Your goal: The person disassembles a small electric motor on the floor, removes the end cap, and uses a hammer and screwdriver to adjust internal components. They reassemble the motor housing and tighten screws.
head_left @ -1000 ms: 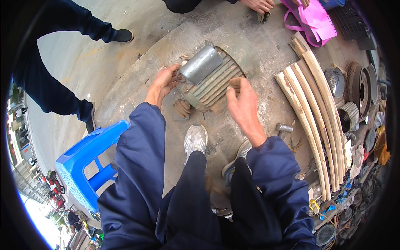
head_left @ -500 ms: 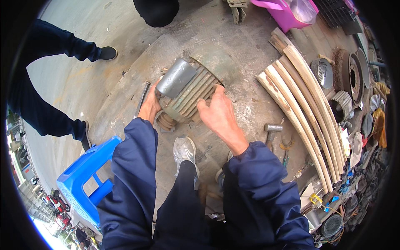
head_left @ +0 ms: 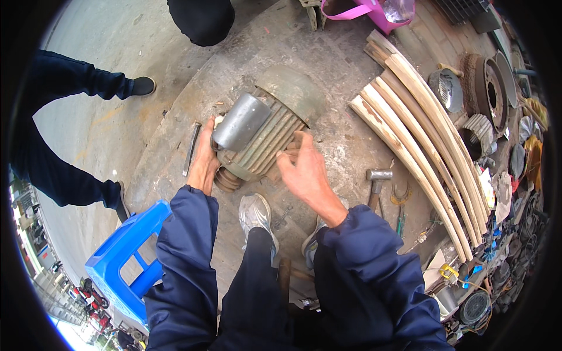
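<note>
A greenish-grey electric motor (head_left: 280, 130) with ribbed sides rests on the ground ahead of my feet. A grey box with a rounded top (head_left: 241, 121) sits on its upper left. The motor's domed end cover (head_left: 295, 90) faces away from me, and a grooved pulley (head_left: 228, 179) is at the near end. My left hand (head_left: 204, 158) is wrapped around the motor's left side, its fingertips partly hidden. On the right side, my right hand (head_left: 304, 169) has its fingers curled against the ribs, near the end cover's rim.
A dark metal bar (head_left: 192, 149) lies left of the motor. To the right are a hammer (head_left: 379, 174), pale wooden poles (head_left: 410, 140) and heaped scrap parts (head_left: 509, 257). A blue plastic stool (head_left: 126, 234) stands at left. Another person's dark-trousered leg (head_left: 70, 169) is beyond it.
The view has shifted slightly, and the domed end cover shows more plainly. Both hands stay on the motor with much the same hold.
</note>
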Available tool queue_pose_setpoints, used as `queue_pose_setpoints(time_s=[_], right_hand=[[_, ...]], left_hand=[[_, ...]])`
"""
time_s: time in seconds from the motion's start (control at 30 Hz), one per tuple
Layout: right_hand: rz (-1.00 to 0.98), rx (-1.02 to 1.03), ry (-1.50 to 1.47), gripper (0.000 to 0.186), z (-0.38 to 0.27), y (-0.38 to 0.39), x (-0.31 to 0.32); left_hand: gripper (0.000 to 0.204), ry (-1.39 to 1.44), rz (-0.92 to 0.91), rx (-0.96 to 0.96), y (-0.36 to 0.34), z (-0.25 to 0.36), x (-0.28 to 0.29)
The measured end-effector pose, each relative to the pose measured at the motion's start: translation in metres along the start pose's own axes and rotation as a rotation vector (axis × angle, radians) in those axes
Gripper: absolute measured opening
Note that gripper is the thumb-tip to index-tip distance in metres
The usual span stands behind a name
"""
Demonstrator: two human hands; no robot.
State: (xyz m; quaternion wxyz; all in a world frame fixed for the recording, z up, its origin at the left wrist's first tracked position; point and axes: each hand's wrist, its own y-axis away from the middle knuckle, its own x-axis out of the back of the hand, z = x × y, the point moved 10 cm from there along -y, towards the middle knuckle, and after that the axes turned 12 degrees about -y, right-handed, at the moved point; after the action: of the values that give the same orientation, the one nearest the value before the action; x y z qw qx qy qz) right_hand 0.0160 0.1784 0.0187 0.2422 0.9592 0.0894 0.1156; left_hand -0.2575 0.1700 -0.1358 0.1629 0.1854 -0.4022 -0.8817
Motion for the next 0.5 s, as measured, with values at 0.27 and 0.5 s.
queue_pose_setpoints(time_s=[0.27,0.5], right_hand=[[0.314,-0.28,-0.731,0.047,0.086,0.034,0.04],[0.491,-0.426,-1.046,0.047,0.162,0.039,0.048]], left_hand=[[0.059,-0.014,0.138,-0.055,0.072,-0.016,-0.053],[0.04,-0.229,0.404,-0.351,0.106,-0.044,-0.051]])
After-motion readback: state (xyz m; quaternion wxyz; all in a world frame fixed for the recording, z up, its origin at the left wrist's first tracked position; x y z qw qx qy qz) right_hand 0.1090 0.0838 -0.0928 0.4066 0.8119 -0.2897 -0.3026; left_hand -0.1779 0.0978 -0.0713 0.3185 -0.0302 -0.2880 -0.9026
